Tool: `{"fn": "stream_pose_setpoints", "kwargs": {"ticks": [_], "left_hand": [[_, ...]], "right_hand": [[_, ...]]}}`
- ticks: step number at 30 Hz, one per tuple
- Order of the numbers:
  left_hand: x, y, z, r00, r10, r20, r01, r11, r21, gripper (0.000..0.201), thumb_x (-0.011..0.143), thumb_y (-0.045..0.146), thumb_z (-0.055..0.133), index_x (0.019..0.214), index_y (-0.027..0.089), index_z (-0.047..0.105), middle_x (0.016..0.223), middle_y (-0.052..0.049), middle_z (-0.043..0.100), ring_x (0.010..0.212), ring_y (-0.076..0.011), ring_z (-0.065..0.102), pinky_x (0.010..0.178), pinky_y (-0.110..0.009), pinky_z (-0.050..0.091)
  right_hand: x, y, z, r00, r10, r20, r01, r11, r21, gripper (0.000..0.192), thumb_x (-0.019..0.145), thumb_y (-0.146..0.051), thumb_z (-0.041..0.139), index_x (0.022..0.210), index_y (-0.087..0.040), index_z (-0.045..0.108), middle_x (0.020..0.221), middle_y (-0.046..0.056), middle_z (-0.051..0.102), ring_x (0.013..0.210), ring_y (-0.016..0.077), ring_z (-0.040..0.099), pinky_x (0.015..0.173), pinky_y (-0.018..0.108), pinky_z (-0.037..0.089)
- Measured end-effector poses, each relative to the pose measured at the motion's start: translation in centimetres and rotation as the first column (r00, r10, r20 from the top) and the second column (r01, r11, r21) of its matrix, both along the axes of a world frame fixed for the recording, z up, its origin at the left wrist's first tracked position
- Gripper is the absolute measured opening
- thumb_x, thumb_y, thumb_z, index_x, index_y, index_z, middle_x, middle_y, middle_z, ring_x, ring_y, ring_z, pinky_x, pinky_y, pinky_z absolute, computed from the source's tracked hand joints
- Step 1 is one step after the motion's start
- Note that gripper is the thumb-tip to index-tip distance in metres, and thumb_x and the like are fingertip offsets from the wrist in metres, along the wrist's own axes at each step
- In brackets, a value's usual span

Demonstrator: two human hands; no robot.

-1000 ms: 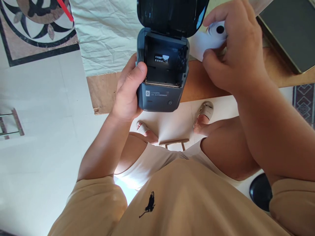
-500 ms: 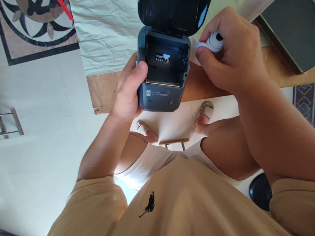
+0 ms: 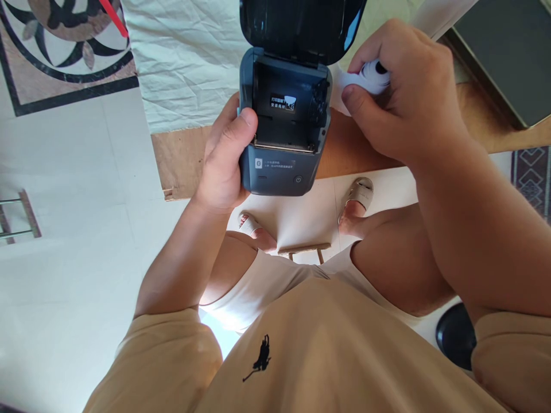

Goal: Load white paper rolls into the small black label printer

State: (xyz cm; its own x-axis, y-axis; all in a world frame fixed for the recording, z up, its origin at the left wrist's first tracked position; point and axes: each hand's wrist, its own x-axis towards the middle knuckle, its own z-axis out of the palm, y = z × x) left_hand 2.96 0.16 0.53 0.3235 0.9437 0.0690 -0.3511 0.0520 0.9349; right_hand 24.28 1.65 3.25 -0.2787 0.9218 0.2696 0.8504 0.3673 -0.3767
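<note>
My left hand (image 3: 226, 155) grips a small dark blue label printer (image 3: 275, 172) by its left side, thumb resting on the rim. The printer's black lid (image 3: 301, 26) is flipped up, and its paper bay (image 3: 284, 123) shows bare walls with a small printed sticker inside. Just right of the printer, my right hand (image 3: 407, 92) pinches a white paper roll (image 3: 373, 79) between thumb and fingers. The roll has a dark core hole, and a loose end points toward the printer. The roll is apart from the bay; part of it is hidden by my fingers.
Below the printer is a wooden table edge (image 3: 185, 163) with a pale green cloth (image 3: 185, 69) over it. A dark tray-like object (image 3: 503, 57) lies at the upper right. A small stool (image 3: 305, 249) stands between my feet, and a black round object (image 3: 456, 335) is at the lower right.
My right hand has tilted the paper roll slightly and lowered it a little. The printer in my left hand has barely shifted.
</note>
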Motion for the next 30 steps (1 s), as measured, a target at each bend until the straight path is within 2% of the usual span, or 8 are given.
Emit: {"fn": "stream_pose_setpoints", "kwargs": {"ticks": [5,10,16,20,27,30], "left_hand": [[0.04,0.01,0.22,0.999,0.021,-0.033,-0.022,0.999,-0.023,0.022,0.073,0.041,0.042,0.087,0.035,0.058,0.085,0.0,0.067,0.096,-0.0266,0.062,0.061,-0.038,0.048],[0.02,0.03,0.15,0.998,0.017,-0.063,-0.019,0.999,-0.03,0.025,0.072,0.044,0.042,0.089,0.034,0.057,0.08,-0.001,0.066,0.092,-0.0268,0.063,0.059,-0.038,0.047],[-0.03,0.04,0.01,0.998,0.016,-0.068,-0.016,1.0,0.001,0.026,0.077,0.046,0.038,0.089,0.03,0.054,0.077,-0.002,0.064,0.09,-0.025,0.064,0.061,-0.035,0.048],[-0.05,0.07,0.06,0.999,-0.004,-0.032,0.004,1.0,0.009,0.02,0.077,0.041,0.04,0.087,0.03,0.054,0.081,-0.001,0.064,0.091,-0.0248,0.064,0.06,-0.034,0.048],[-0.07,0.03,0.13,0.999,0.013,-0.036,-0.014,1.0,-0.019,0.022,0.075,0.041,0.042,0.088,0.031,0.057,0.075,-0.002,0.065,0.084,-0.0246,0.065,0.054,-0.034,0.046],[-0.01,0.04,0.2,0.999,0.023,-0.033,-0.023,0.999,-0.023,0.02,0.073,0.041,0.045,0.086,0.031,0.058,0.075,-0.002,0.065,0.085,-0.0249,0.064,0.054,-0.034,0.045]], "right_hand": [[-0.04,-0.11,0.05,1.0,0.012,-0.024,-0.012,0.999,0.03,0.017,0.078,-0.036,0.043,0.089,-0.025,0.051,0.088,0.001,0.056,0.085,0.0137,0.051,0.078,0.032,0.041],[-0.43,-0.09,0.11,0.996,-0.003,-0.086,0.005,1.0,0.022,0.028,0.081,-0.045,0.035,0.073,-0.021,0.048,0.07,0.003,0.049,0.074,0.0116,0.047,0.072,0.03,0.038],[-0.35,-0.08,0.28,0.997,-0.022,-0.073,0.019,0.999,-0.034,0.011,0.077,-0.031,0.043,0.073,-0.022,0.048,0.074,0.001,0.051,0.075,0.0106,0.046,0.073,0.029,0.036],[-0.19,-0.1,0.37,0.997,-0.012,-0.075,0.009,0.999,-0.04,0.003,0.073,-0.025,0.047,0.073,-0.022,0.048,0.075,0.001,0.051,0.075,0.0106,0.045,0.072,0.029,0.036],[-0.12,-0.01,0.35,0.994,-0.007,-0.108,0.003,0.999,-0.032,0.002,0.071,-0.022,0.048,0.073,-0.022,0.049,0.074,0.0,0.051,0.073,0.0104,0.045,0.072,0.029,0.036],[-0.18,-0.07,0.35,0.991,-0.008,-0.132,0.003,0.999,-0.037,0.009,0.077,-0.027,0.043,0.075,-0.022,0.05,0.076,0.001,0.052,0.075,0.0105,0.046,0.072,0.029,0.035]]}}
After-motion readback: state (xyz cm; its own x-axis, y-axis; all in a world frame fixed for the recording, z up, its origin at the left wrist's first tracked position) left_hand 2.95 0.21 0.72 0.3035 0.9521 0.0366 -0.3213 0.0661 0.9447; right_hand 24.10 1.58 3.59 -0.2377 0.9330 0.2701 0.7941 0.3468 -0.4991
